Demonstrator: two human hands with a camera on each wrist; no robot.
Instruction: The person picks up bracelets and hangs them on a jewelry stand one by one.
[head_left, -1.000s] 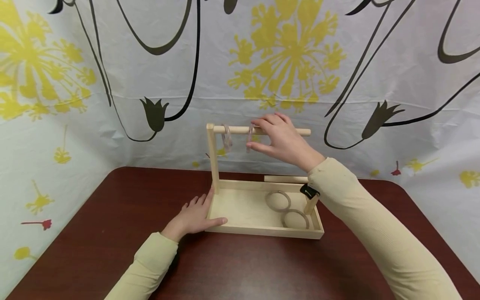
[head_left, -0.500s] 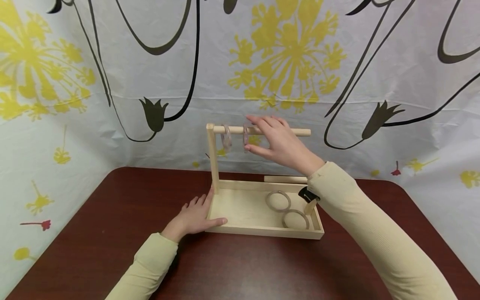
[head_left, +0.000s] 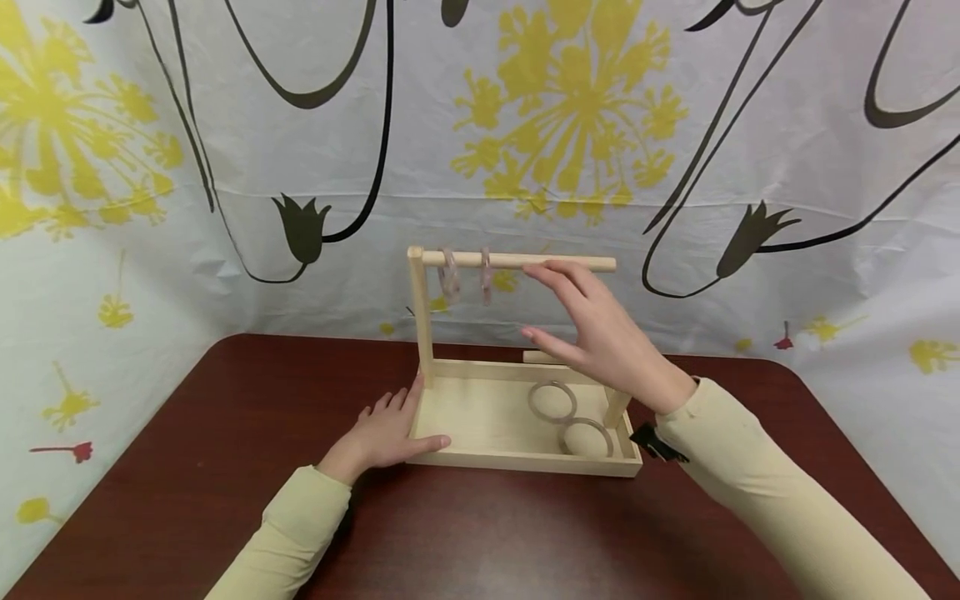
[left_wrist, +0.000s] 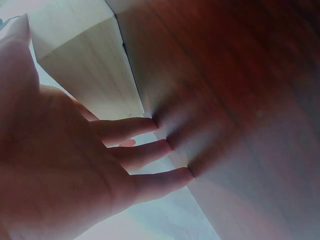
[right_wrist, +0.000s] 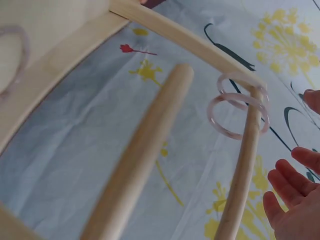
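A pale wooden bangle stand has a shallow tray (head_left: 480,417), a tall left post (head_left: 422,321) and an upper rod (head_left: 510,261). Two translucent pinkish bangles hang from that rod, one bangle (head_left: 450,283) close to the post and another bangle (head_left: 486,287) a little to its right. My right hand (head_left: 611,342), fingers extended and thumb spread apart, is just below the rod's free end and holds nothing. At the tray's left end rests my left hand (head_left: 378,433), thumb over the front corner. Its fingertips (left_wrist: 187,172) touch the table in the left wrist view.
Two more bangles lie in the tray's right half, a rear bangle (head_left: 574,404) and a front bangle (head_left: 585,421). A lower rod (head_left: 540,357) extends behind, partly covered by my right hand. The dark red table (head_left: 480,533) meets a patterned curtain (head_left: 375,292) at the back.
My right hand slid the second bangle left along the upper rod, then let go of it and drew back to the right and down. My left hand stays at the tray.
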